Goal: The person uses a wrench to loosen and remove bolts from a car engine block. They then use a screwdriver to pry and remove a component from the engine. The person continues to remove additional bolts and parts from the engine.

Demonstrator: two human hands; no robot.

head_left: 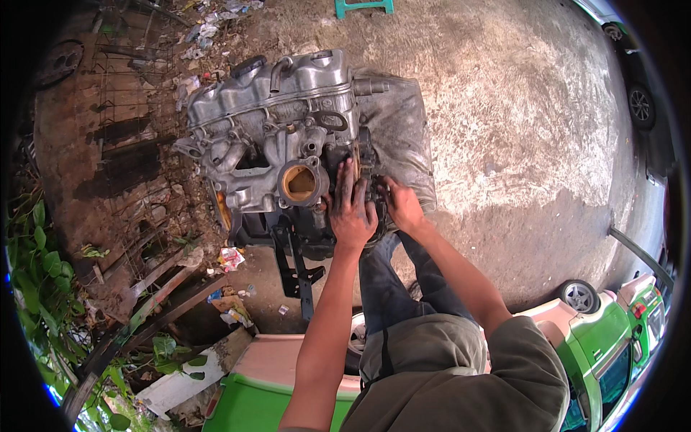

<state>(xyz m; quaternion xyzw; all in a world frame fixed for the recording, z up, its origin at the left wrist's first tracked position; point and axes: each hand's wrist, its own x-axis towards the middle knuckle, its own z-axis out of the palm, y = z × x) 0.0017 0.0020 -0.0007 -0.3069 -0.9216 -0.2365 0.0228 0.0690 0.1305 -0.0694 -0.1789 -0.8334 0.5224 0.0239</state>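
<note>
The engine [288,140] stands at the middle of the scene, slightly left, its round manifold opening [300,181] facing up. The left hand [353,222] lies with fingers stretched out against the engine's right end, just right of that opening, not clenched. The right hand [403,205] is just to its right, fingers bent against the same end; whether they grasp a part cannot be told. A grey sheet [403,115] lies right of the engine, a green stool [364,7] far off
</note>
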